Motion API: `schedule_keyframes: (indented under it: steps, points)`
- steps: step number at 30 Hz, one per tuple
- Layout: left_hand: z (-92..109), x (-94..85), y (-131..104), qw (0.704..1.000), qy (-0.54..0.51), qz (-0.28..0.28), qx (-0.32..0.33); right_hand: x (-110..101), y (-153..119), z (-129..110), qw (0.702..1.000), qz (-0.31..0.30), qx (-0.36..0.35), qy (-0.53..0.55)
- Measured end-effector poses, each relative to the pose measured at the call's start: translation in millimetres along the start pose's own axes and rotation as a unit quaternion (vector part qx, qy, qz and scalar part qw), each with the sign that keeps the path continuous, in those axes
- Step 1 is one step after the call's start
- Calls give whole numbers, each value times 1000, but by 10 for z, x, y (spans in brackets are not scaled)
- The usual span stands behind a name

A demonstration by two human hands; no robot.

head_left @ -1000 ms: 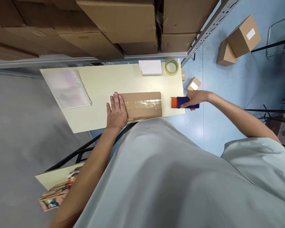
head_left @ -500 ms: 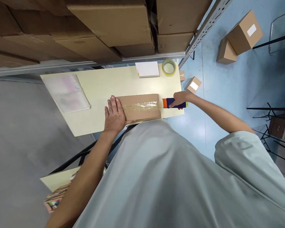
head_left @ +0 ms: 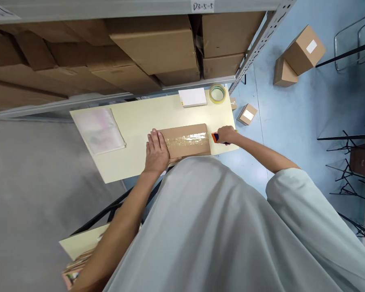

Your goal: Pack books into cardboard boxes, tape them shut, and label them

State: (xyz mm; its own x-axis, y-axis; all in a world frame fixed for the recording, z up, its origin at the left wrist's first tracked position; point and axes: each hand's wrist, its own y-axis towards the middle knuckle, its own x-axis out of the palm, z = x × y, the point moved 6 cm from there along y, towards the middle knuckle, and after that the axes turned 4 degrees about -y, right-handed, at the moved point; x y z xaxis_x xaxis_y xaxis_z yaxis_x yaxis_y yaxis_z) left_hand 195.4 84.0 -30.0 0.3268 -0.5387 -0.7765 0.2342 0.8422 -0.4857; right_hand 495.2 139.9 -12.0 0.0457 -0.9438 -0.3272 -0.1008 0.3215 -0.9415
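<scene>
1. Stood at a pale yellow table (head_left: 134,121), seen from above by the head camera.
2. Kept the left hand (head_left: 156,152) flat, fingers close together, pressed on the left end of a flat cardboard box (head_left: 187,140).
3. Lay near the front edge of the table, this box, with a strip of clear tape (head_left: 187,139) running along its top from left to right.
4. Gripped with the right hand (head_left: 226,134) a tape dispenser (head_left: 215,138) (only its orange front and a bit of blue body visible), fingers wrapped around the handle.
5. Sat just beside the right end of the box, the orange tip; could not tell whether touching or not.
6. Rested at the far right corner of the table: a white pad (head_left: 193,97) and, just beside it, a roll of tape (head_left: 217,93).
7. Lay on the left part of the table a clear plastic sleeve (head_left: 100,129), well apart from the box.
8. Filled the metal shelf (head_left: 109,99) behind the table: large brown cartons (head_left: 155,44).
9. Lay on the blue floor at the right: several small boxes (head_left: 302,50).
</scene>
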Motion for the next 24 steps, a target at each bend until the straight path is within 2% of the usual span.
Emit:
schedule_keyframes:
  steps: [3,5,8,10,13,17,21,24]
  points:
    - [-27,31,-9,1000,-7,6,13,50,-112,93,997,52,53,-13]
    - [-49,64,-11,1000,-20,10,23,-15,-259,196,992,80,94,-17]
    - [-81,108,-14,998,-45,29,44,-283,-558,251,980,133,144,-43]
    - [-104,127,-20,995,-60,50,61,-532,-788,127,970,176,158,-50]
    - [-134,153,-30,990,-70,71,101,-924,-1115,-321,960,233,151,-36]
    - [-214,154,-22,982,-88,103,130,-1458,-1411,-1224,952,289,100,-32]
    - [-262,188,-1,988,-85,61,116,-2100,-1509,-2183,929,367,-5,-41]
    - [-264,212,9,992,-87,9,89,-2659,-1450,-2757,887,447,-87,-78]
